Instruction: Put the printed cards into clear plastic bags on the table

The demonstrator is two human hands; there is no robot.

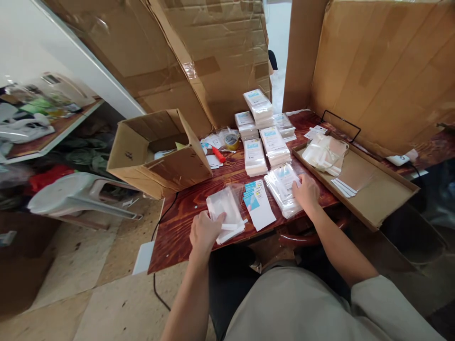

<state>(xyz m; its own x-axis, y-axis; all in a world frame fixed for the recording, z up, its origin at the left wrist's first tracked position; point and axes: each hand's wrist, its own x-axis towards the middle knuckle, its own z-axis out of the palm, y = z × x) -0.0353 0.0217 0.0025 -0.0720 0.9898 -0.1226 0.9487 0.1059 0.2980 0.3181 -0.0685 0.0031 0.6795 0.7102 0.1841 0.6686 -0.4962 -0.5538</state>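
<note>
A person's left hand [205,230] curls loosely on a stack of clear plastic sleeves [226,212] at the near edge of a wooden table [174,227], fingers gripping the top one, while the right hand [305,191] rests flat and open on a pile of filled packets [283,188]; printed cards [259,202] lie between them

Dark wooden table [185,208] backed by cardboard sheets [384,71] — tiled floor [88,274], cluttered shelf [46,137] at left.
</note>
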